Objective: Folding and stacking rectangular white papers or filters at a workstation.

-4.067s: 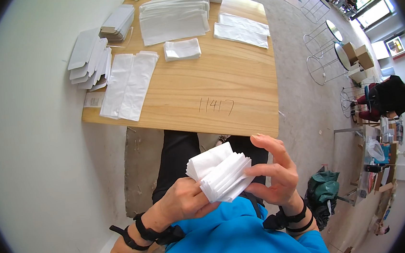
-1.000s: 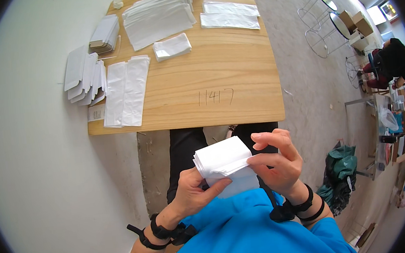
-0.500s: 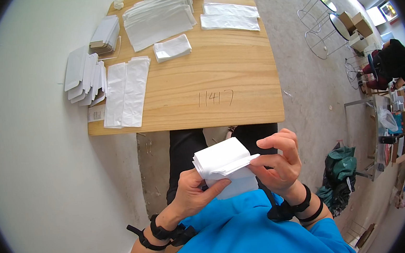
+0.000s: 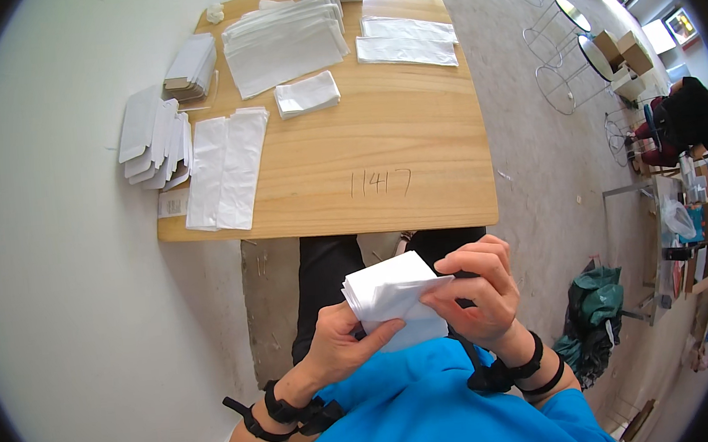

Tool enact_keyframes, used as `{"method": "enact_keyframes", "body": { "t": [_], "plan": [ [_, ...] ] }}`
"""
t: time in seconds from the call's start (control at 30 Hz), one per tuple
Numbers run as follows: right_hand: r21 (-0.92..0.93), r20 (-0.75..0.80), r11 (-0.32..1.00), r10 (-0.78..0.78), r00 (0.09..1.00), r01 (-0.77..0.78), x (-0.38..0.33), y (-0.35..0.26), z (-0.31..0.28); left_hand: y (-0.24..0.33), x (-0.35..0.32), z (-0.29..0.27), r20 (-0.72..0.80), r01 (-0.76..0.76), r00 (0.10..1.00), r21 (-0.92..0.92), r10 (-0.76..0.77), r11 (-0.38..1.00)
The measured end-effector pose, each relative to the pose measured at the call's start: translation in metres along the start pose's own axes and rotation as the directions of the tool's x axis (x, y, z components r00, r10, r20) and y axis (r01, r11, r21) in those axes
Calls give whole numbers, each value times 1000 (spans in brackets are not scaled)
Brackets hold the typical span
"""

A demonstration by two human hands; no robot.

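You held a small stack of white folded sheets [image 4: 394, 295] close to your chest, above your lap, with both hands clamped on it. Your left hand [image 4: 344, 344] gripped it from below and from the near left, thumb pressed across the lower face of the stack. Your right hand [image 4: 478, 290] closed on its right edge, fingertips [image 4: 441, 297] pinching the top sheet's corner where it stuck out to the right.

By the look of it, you were squaring up or counting through the stack, with the top sheet partly lifted from the rest. The next move would call for a firm hold underneath and a light pinch on top, so only one sheet comes away.

Beyond your hands, the near edge of the wooden table [image 4: 454, 204] lay just ahead of the stack. Farther out and to the left of your grip lay two long white sheets side by side [image 4: 228, 171], then a fanned pile of white flat packs [image 4: 153, 137]. Farther still, a small folded pile [image 4: 307, 94] sat near the middle, with larger stacks of white sheets [image 4: 284, 43] behind it at the far end.
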State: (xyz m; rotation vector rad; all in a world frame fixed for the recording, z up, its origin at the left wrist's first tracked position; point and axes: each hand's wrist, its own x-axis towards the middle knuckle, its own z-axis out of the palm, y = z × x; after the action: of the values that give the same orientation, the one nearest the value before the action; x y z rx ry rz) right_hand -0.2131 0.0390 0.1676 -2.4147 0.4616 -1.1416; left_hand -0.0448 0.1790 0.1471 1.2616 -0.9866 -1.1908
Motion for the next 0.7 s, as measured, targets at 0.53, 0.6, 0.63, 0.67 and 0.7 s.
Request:
{"method": "enact_keyframes", "body": {
  "t": [0.53, 0.6, 0.63, 0.67, 0.7],
  "plan": [
    [-96, 59, 994, -46, 997, 52, 7, -12, 0, 2, 3, 0, -5, -73, 997, 165, 75, 984],
    [-145, 53, 984, -96, 994, 103, 5, -12, 1, 4, 3, 0, 11, -47, 999, 153, 46, 987],
    [-143, 55, 984, -98, 994, 105, 5, -12, 0, 3, 3, -2, 8, -47, 999, 153, 46, 987],
    [-134, 52, 984, -112, 992, 118, 4, -12, 0, -1, 2, -3, 31, -74, 997, 111, 71, 991],
    [-124, 49, 983, -126, 991, 131, 2, -12, -1, -4, 1, -4, 53, -101, 994, 67, 97, 993]
  ]
}}
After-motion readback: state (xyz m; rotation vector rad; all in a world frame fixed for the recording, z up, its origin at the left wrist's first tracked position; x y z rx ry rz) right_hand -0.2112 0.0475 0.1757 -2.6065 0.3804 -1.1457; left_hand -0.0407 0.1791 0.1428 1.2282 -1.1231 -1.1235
